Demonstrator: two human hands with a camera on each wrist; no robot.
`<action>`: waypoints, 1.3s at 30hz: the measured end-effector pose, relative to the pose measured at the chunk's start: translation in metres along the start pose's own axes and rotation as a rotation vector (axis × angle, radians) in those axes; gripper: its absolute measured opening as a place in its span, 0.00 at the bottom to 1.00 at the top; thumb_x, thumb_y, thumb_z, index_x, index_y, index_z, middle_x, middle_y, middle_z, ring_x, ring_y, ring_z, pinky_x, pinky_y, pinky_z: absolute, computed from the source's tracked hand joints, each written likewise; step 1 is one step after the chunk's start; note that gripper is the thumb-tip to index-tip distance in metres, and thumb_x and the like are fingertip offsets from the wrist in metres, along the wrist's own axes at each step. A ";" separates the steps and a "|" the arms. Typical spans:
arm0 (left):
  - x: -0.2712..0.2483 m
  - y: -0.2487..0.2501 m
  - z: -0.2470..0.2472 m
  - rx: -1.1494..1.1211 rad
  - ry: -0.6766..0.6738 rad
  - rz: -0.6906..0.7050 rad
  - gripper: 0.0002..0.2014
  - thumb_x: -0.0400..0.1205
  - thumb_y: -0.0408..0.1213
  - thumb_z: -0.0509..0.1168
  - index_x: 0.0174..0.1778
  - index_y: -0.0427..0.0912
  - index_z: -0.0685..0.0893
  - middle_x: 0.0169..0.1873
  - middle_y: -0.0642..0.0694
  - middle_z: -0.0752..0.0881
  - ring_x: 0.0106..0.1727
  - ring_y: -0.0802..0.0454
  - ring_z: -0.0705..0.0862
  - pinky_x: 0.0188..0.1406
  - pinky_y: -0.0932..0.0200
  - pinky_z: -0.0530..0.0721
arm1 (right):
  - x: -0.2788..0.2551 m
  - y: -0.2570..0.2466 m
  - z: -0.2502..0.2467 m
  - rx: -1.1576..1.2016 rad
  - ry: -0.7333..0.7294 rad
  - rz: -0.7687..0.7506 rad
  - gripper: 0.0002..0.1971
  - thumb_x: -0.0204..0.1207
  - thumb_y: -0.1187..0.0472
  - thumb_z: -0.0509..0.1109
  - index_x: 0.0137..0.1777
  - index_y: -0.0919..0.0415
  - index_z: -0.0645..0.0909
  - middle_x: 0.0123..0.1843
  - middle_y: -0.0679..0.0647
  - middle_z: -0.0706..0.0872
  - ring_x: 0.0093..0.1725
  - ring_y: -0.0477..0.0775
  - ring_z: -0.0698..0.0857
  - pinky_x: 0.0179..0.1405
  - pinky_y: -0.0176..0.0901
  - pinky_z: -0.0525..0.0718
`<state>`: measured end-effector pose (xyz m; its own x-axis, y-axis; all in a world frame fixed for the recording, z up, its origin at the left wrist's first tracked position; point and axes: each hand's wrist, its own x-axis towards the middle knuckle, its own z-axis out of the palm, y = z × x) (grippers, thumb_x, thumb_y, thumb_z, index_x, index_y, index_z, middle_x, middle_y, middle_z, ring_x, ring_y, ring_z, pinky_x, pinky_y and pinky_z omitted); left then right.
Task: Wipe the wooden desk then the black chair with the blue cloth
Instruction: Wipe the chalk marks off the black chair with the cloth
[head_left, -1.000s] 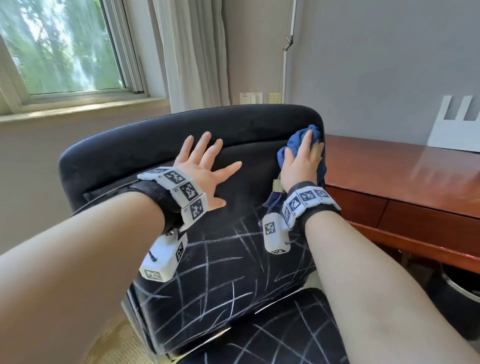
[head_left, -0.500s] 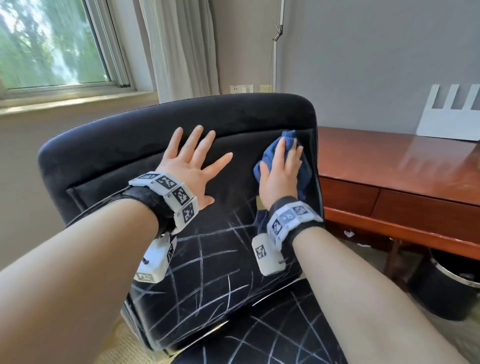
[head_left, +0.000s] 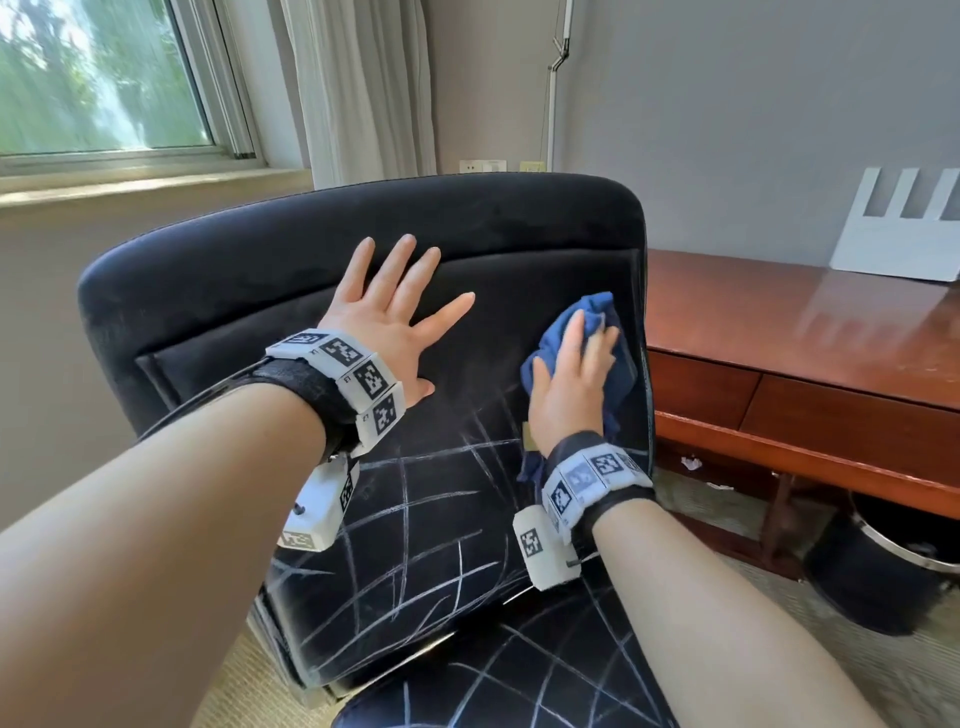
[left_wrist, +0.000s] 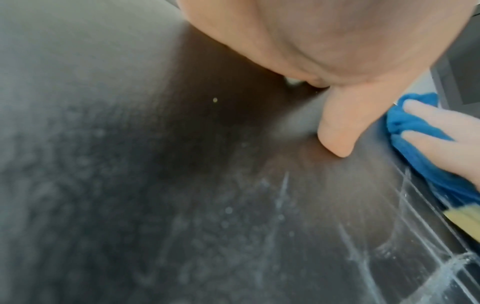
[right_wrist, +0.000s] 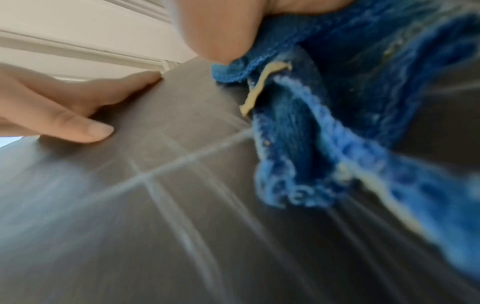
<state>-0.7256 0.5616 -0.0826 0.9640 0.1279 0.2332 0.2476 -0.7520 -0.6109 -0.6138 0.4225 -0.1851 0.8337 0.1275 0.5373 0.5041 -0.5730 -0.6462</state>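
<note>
Right hand fingers flat, pressing crumpled blue cloth onto black upholstered chair backrest; left hand fingers splayed flat beside it. Red-brown wooden desk right of fingers; contents of dark bin underneath unclear.

Daylight was admitted through the window at upper left, and the head view was evenly bright. A glossy reflection was seen on the wooden desk. Wide-angle bending was evident at the edges. Both wrist views were softened; the blue cloth was motion-blurred.
</note>
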 end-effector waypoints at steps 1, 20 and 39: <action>0.000 0.000 -0.001 -0.002 0.000 0.000 0.45 0.78 0.65 0.56 0.79 0.61 0.30 0.79 0.39 0.27 0.78 0.37 0.25 0.74 0.34 0.26 | 0.006 -0.006 0.000 0.001 0.002 -0.029 0.33 0.84 0.58 0.57 0.83 0.61 0.45 0.83 0.66 0.41 0.82 0.67 0.45 0.78 0.57 0.60; 0.002 0.002 -0.005 -0.006 -0.015 0.004 0.45 0.78 0.65 0.56 0.79 0.60 0.29 0.78 0.40 0.27 0.78 0.37 0.25 0.72 0.35 0.25 | 0.009 -0.023 -0.001 -0.015 -0.021 -0.132 0.34 0.84 0.58 0.58 0.83 0.58 0.42 0.84 0.62 0.41 0.83 0.64 0.41 0.77 0.57 0.62; 0.003 0.006 -0.004 -0.001 0.014 0.005 0.45 0.78 0.65 0.56 0.79 0.61 0.30 0.79 0.40 0.27 0.78 0.37 0.25 0.73 0.35 0.26 | 0.013 0.000 -0.014 -0.056 -0.007 -0.048 0.33 0.84 0.57 0.57 0.83 0.60 0.43 0.84 0.63 0.42 0.83 0.63 0.42 0.79 0.56 0.58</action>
<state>-0.7216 0.5548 -0.0820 0.9637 0.1151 0.2411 0.2429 -0.7531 -0.6114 -0.6061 0.4124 -0.1706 0.8105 0.1613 0.5631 0.5302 -0.6107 -0.5881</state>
